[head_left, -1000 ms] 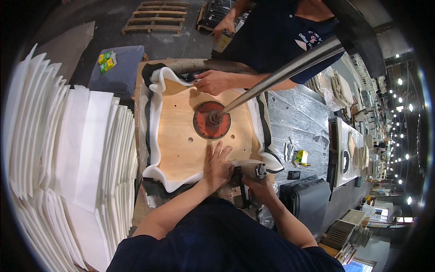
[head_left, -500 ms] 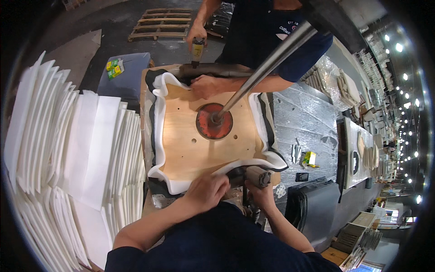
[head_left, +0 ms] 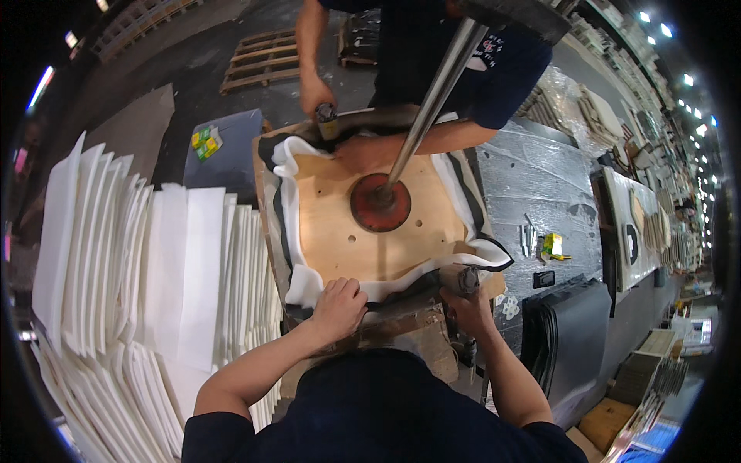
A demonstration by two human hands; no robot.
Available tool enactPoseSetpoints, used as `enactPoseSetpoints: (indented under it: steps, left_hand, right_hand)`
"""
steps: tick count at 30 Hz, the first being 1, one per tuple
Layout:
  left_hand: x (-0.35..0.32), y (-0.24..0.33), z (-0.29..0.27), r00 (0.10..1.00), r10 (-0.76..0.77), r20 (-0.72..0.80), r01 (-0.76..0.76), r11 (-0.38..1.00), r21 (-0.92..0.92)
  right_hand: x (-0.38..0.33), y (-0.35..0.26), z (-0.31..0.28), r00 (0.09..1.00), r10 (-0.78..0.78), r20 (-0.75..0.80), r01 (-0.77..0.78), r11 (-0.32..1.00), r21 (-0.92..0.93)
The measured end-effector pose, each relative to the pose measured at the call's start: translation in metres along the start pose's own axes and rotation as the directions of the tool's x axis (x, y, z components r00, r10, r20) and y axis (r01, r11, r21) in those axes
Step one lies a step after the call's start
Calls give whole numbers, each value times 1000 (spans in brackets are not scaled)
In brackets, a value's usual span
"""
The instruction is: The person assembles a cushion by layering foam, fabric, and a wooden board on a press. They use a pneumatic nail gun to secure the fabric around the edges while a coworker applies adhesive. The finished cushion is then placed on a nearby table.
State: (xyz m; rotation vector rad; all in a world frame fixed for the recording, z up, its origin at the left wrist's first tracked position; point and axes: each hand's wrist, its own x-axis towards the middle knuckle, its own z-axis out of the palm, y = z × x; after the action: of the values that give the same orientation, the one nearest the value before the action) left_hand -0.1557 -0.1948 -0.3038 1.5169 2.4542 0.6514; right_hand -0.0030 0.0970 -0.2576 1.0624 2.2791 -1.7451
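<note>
Left grip (head_left: 340, 309) pinches black fabric (head_left: 411, 291), right grip (head_left: 469, 310) clasps a grey tool (head_left: 461, 279), the wooden panel (head_left: 397, 248) lying just beyond both.

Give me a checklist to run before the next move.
1. Right hand around the grey tool: ok.
2. Left hand at the near edge of the white padding: ok.
3. Red disc on the wooden panel: ok.
4. Padding flat along the panel's edges: not ok, it stands in waves.
5. Co-worker's hand clear of the panel: not ok, at its far side.
6. Tool's tip touching the work: cannot tell.
</note>
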Motion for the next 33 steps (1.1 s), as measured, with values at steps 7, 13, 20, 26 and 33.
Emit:
enactPoseSetpoints:
  steps: [7, 13, 20, 26, 33]
  left_hand:
    - [8, -28, 7, 985, 172, 10, -171, 982, -82]
    - [9, -32, 21, 971, 157, -179, -186, 971, -153]
    - [11, -34, 33, 964, 72, -257, -122, 975, -184]
    - [13, -33, 35, 968, -53, -246, 1, 978, -208]
    - [15, -33, 37, 961, -125, -248, 59, 964, -258]
  right_hand:
    - [-1, -5, 6, 990, -61, -128, 50, 995, -86]
    - [-3, -31, 11, 981, 174, -86, -182, 979, -96]
    - [-20, -6, 16, 995, 4, -97, -6, 1000, -22]
    - [-59, -48, 83, 985, 134, 106, -151, 973, 175]
    - [-41, -44, 116, 987, 131, 97, -132, 991, -1]
